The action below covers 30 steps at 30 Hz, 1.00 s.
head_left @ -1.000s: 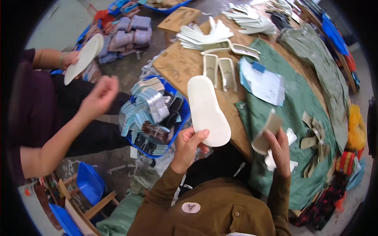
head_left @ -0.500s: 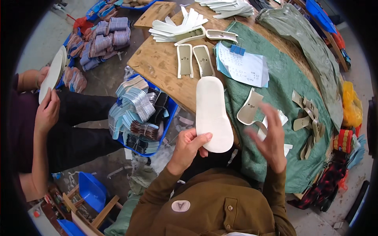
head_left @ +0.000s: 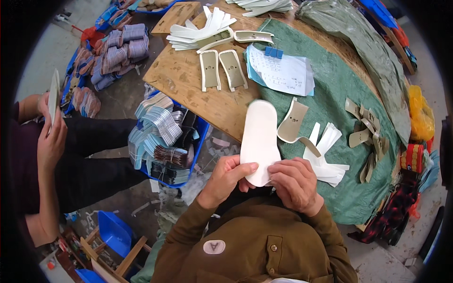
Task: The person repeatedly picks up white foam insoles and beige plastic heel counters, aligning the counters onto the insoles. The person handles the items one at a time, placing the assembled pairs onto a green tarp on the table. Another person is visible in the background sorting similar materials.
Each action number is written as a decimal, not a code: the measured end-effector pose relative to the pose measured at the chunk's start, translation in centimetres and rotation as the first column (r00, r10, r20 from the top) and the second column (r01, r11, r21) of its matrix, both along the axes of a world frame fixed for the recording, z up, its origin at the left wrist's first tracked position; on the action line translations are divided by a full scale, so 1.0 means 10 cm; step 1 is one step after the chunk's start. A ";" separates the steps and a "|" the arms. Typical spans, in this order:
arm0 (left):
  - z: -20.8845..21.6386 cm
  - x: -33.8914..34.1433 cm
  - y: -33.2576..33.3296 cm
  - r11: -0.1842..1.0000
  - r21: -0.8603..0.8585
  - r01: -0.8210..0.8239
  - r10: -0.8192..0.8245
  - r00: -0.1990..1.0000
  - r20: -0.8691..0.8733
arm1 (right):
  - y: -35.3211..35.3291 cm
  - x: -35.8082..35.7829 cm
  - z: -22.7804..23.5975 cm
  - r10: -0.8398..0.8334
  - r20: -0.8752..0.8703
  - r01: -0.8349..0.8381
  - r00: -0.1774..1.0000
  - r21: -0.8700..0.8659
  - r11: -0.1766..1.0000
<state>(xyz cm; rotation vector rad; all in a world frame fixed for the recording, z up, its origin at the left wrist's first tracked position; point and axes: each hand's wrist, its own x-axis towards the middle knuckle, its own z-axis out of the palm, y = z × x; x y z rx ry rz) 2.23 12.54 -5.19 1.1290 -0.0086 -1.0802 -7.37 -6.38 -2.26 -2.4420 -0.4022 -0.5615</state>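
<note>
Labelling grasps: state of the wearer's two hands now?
Left hand: closed, holding the white insole near its lower end.
Right hand: curled at the insole's lower right edge; firm grip cannot be told.

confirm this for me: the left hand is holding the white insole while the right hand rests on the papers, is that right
Not quite: the right hand is not on the papers; the head view shows its fingers at the lower right edge of the white insole. The left hand does hold it.
</note>
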 end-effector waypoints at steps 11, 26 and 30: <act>-0.09 -0.02 -0.10 0.970 0.133 0.203 -0.233 0.933 0.275 | 0.15 -0.20 -0.12 -0.128 -0.537 0.525 0.834 0.701 0.483; -0.29 0.17 -0.52 0.986 -0.019 0.164 -0.024 0.257 0.966 | -0.04 -0.16 -0.04 0.051 -0.488 0.448 0.871 0.833 0.323; -0.29 0.29 -0.45 0.955 -0.067 0.289 -0.024 0.300 0.954 | -0.32 -0.02 -0.20 0.068 -0.342 0.317 0.937 0.917 0.242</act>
